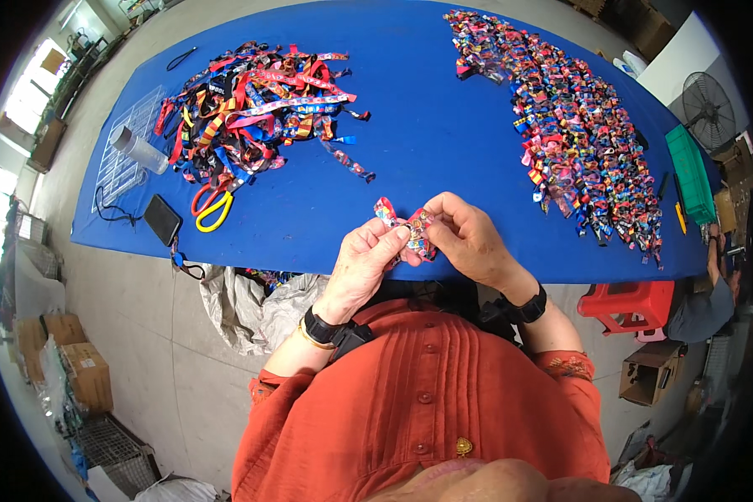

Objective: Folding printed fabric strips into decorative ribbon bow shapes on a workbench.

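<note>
Close to the front edge of the blue table, both my hands are closed on one short printed ribbon [419, 240], pink and multicoloured, bent into loops. My left hand [361, 261] pinches its middle between thumb and fingers, and one end sticks up above the thumb. With thumb and forefinger, my right hand [470, 241] grips the ribbon's right side. Further off to the left lies a tangled heap of printed ribbon strips [263, 117]. To the right, small folded ribbon pieces [581, 125] lie in long dense rows.
Scissors [217, 209] with red and yellow handles, a black phone [162, 219], a bottle [140, 151] and a white wire rack [113, 180] are at the left. A green crate [690, 177] and yellow cutter [680, 216] lie right, beyond a red stool [627, 303]. Another person [705, 311] is there.
</note>
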### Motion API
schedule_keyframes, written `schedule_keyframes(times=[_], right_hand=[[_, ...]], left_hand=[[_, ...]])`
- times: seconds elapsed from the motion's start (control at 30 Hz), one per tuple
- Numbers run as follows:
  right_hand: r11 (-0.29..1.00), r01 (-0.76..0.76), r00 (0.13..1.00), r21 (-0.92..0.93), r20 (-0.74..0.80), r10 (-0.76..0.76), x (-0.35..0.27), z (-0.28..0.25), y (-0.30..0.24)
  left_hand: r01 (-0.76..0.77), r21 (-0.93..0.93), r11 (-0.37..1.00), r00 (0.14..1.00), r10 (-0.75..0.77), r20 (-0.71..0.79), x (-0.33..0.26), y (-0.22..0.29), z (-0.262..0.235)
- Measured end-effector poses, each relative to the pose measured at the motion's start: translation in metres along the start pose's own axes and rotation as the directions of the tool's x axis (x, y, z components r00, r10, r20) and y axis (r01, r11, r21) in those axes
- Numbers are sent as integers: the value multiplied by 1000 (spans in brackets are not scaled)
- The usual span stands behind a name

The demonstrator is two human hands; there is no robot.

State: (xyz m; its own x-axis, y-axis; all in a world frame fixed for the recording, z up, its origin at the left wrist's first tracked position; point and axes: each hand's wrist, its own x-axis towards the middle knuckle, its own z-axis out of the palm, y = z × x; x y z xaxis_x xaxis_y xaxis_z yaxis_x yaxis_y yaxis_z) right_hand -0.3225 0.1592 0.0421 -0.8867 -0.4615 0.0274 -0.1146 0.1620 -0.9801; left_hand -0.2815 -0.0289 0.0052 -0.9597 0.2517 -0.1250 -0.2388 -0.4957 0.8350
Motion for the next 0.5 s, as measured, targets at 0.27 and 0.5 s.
schedule_keyframes(times=[0.27,0.5], right_hand=[[998,-12,1000,-64,-2,12,-1,-4,-4],[998,-63,998,-24,-28,63,-1,-6,5]], left_hand=[[27,59,998,999,-26,-20,0,6,1],[-19,-53,998,999,17,-42,2,4,7]])
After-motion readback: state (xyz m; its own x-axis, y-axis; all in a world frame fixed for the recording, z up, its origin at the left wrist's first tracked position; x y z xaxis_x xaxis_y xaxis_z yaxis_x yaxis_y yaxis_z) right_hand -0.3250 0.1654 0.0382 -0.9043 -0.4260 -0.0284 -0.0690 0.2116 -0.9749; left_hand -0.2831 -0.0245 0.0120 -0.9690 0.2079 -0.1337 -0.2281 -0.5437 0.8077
